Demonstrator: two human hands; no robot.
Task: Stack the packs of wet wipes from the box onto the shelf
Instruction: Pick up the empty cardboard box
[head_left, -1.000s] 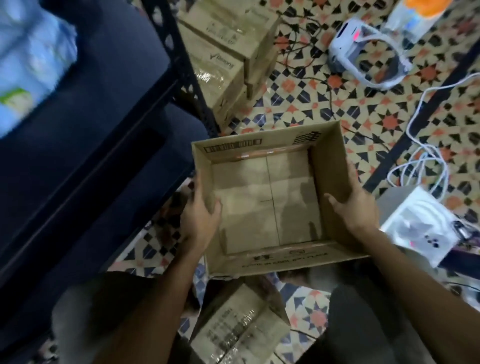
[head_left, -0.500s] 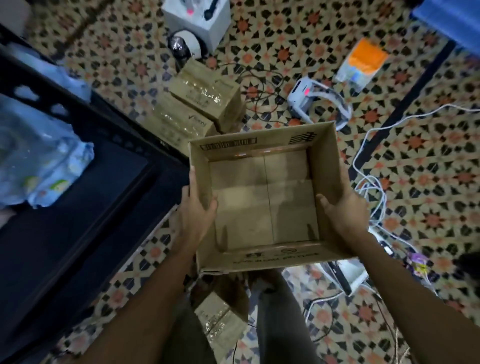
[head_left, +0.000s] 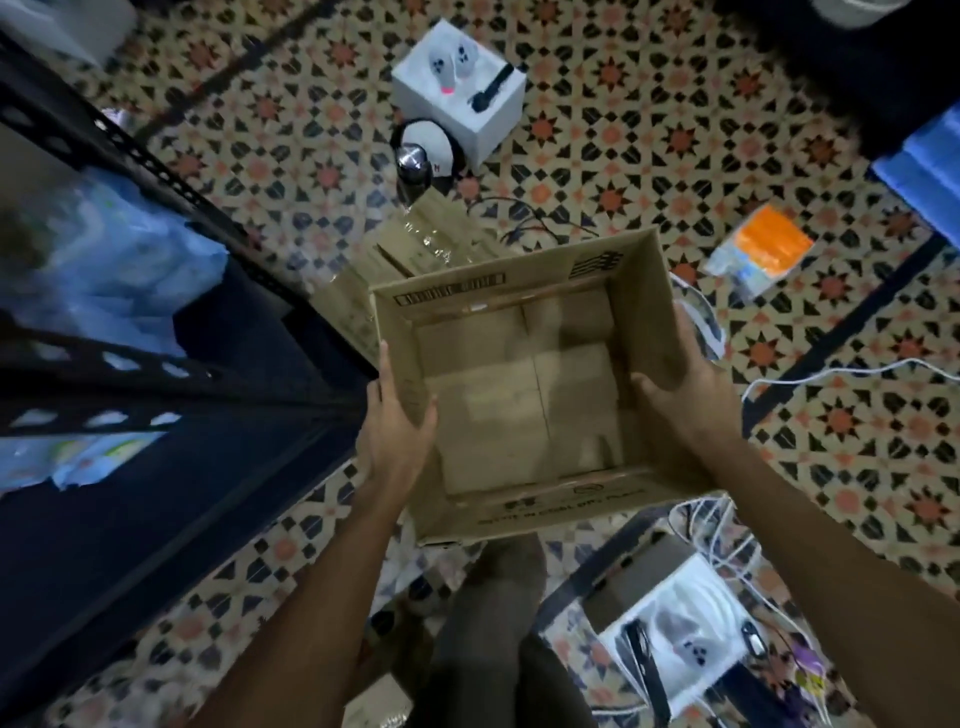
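Box (head_left: 524, 384) is open-topped cardboard, held up off the floor (head_left: 675, 104), nothing inside but the bare bottom flaps. Left hand (head_left: 397, 421) grips the left wall, thumb hooked over the rim to the inside, fingers down the outside. Right hand (head_left: 680, 384) grips the right wall the same way, thumb inside, palm on the outer face. Box sits level between the two hands.

Packs of wet wipes (head_left: 104, 270) are on the black metal shelf (head_left: 171, 171) at left, blue-and-white plastic, blurred; more pale packs (head_left: 78, 457) show on the tier below. Can't count them.

On the floor beyond the box: sealed cardboard cartons (head_left: 426, 244) partly hidden behind its far wall, a white box (head_left: 457, 98) with two pale controllers lying on top, a headset (head_left: 426, 150) just beside it. Orange-and-clear packet (head_left: 761, 249) lies to the right, well apart from the box. White cables (head_left: 831, 374) trail across the tiles at right. Near the person's feet, a second white box (head_left: 680, 639) with a controller in it.

Versus half a second ago: same two-handed grip, box still empty. The box has come up higher and further from the shelf edge; the floor looks further below. The white box with controllers now shows in full, and the view looks down more steeply along the shelf post.
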